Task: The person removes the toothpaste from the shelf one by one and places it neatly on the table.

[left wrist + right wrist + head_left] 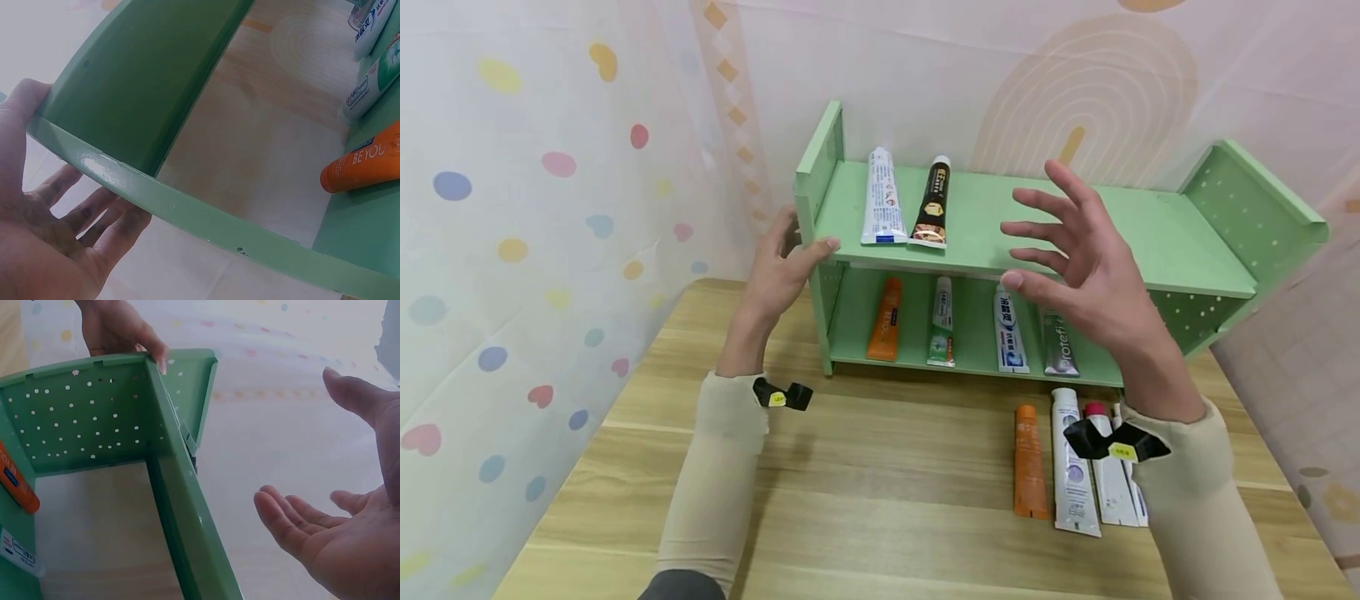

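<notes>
My left hand [778,275] grips the left end of a green two-tier shelf [985,221], its thumb on the front edge and its fingers outside the side panel. Over the shelf's right half my right hand [1093,267] is held in the air, fingers spread and nothing in it. On the top tier lie a white tube [883,204] and a black tube [934,200], side by side. The lower tier holds an orange tube [886,321], a green-and-white tube [942,321], a white-and-blue toothpaste tube [1010,329] and a grey-green tube [1060,346], partly behind my right hand.
On the wooden table [865,467] before the shelf lie an orange tube [1029,467], a large white tube [1075,479] and a red-capped white tube [1112,483]. Another white tube is partly hidden by my right sleeve. A patterned curtain [587,167] hangs behind and to the left.
</notes>
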`<state>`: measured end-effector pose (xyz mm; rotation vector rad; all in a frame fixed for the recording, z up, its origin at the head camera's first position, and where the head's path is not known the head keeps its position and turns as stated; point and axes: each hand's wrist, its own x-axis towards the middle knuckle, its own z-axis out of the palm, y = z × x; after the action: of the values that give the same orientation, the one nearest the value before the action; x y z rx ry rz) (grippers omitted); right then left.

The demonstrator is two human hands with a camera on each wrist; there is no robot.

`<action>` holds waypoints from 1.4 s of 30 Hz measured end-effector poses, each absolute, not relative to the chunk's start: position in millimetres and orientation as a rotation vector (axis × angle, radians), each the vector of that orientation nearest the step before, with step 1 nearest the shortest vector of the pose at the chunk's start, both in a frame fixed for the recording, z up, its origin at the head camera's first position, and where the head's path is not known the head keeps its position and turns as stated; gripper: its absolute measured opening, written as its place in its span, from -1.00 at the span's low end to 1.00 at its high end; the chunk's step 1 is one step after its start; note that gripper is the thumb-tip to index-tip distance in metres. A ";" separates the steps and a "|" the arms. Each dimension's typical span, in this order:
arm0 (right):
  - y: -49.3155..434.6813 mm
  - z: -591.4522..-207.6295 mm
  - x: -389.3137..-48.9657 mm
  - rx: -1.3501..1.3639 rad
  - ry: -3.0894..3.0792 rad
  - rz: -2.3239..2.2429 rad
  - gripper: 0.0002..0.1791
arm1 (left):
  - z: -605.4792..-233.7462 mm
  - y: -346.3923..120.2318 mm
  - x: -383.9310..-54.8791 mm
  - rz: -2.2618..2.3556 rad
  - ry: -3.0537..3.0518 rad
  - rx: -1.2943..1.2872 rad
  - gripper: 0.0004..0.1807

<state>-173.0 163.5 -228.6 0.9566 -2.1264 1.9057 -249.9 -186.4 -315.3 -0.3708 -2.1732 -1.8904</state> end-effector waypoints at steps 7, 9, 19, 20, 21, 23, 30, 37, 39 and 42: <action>163.4 -217.3 -189.9 0.821 -2.340 1.857 0.04 | -316.5 -186.6 -250.5 -1.894 -2.162 -0.380 -0.38; 163.1 -213.4 -194.9 0.782 -2.406 1.814 0.03 | -316.5 -186.7 -250.8 -1.891 -2.163 -0.382 -0.39; 159.4 -196.7 -216.4 0.615 -2.667 1.694 -0.02 | -316.1 -186.0 -251.3 -1.893 -2.164 -0.376 -0.38; 158.6 -195.3 -218.0 0.605 -2.683 1.703 -0.01 | -316.1 -186.0 -251.2 -1.894 -2.166 -0.376 -0.38; 157.8 -194.1 -219.7 0.596 -2.701 1.712 -0.01 | -316.1 -186.1 -251.3 -1.892 -2.168 -0.377 -0.38; 155.6 -191.4 -223.2 0.580 -2.733 1.725 0.00 | -315.9 -186.1 -251.0 -1.889 -2.172 -0.378 -0.37; 145.6 -183.9 -236.2 0.528 -2.807 1.738 0.03 | -315.3 -185.8 -249.3 -1.885 -2.175 -0.379 -0.35; 134.6 -182.4 -253.6 0.508 -2.884 1.728 0.00 | -314.9 -185.2 -249.7 -1.888 -2.166 -0.377 -0.36; 131.7 -182.8 -258.8 0.501 -2.902 1.733 -0.02 | -315.3 -185.2 -250.1 -1.890 -2.167 -0.375 -0.37; 126.5 -183.2 -264.8 0.459 -2.939 1.736 -0.01 | -316.3 -185.1 -250.7 -1.897 -2.163 -0.377 -0.37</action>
<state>-264.8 126.5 -183.2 0.4594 -2.9388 1.7361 -250.7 -185.1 -316.3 -0.3765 -2.1628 -1.8966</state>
